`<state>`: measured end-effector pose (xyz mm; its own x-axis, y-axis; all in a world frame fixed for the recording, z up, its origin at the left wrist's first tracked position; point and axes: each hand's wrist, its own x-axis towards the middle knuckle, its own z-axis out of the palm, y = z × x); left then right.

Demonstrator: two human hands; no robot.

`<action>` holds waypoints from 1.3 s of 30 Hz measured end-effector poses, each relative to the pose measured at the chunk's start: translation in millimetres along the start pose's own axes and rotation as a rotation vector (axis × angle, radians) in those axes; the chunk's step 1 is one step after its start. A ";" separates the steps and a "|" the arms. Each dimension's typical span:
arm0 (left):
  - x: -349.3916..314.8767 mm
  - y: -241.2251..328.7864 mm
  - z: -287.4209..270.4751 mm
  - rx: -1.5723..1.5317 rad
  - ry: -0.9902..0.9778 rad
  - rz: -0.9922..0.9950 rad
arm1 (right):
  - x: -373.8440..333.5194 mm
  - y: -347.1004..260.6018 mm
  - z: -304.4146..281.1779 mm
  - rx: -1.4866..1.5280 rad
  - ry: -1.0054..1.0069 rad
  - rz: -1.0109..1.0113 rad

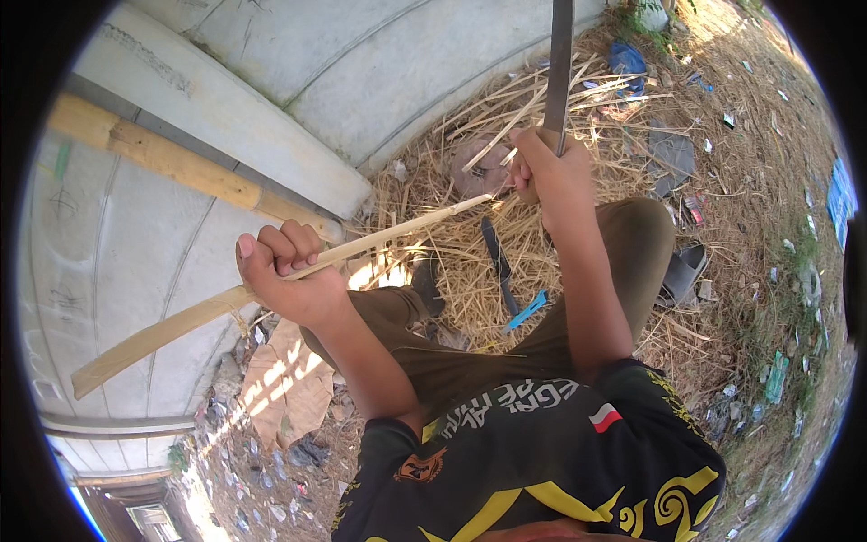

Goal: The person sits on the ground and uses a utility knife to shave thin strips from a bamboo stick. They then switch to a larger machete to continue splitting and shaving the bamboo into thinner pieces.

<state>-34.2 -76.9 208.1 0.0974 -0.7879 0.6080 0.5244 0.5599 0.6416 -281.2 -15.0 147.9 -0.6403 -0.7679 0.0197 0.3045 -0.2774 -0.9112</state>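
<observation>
Olive-brown trousers lie nearest; beyond them, to the left, the left hand has its grip curled closed around a pale bamboo strip, held in the air, slanting from near left to far right. It looks light, dry and springy, probably best held mid-length, flat faces in the palm, since its edges may splinter. Farther right, the right hand wraps its grip around the handle of a long knife, whose blade points away above loose shavings toward a pale wall.
</observation>
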 end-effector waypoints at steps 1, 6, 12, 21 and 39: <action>0.7 1.4 3.5 -0.014 -0.005 -0.011 | 5.8 15.7 0.7 -0.006 0.000 0.015; 9.5 -31.2 33.2 -0.055 -0.052 -0.060 | 19.0 157.2 -13.6 -0.194 0.048 0.217; 16.3 -11.8 37.8 -0.230 -0.229 0.078 | 11.7 149.3 0.1 0.122 0.098 0.475; 11.8 -55.3 28.1 -0.185 -0.273 0.058 | 19.8 135.0 -6.7 -0.013 0.043 0.376; 27.4 -36.4 72.9 0.141 -0.095 0.280 | 24.7 110.7 -13.3 -0.065 0.087 0.314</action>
<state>-112.3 -100.2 235.5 0.1387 -0.5744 0.8067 0.3651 0.7869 0.4975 -272.6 -57.0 42.1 -0.5810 -0.7571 -0.2988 0.4528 0.0044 -0.8916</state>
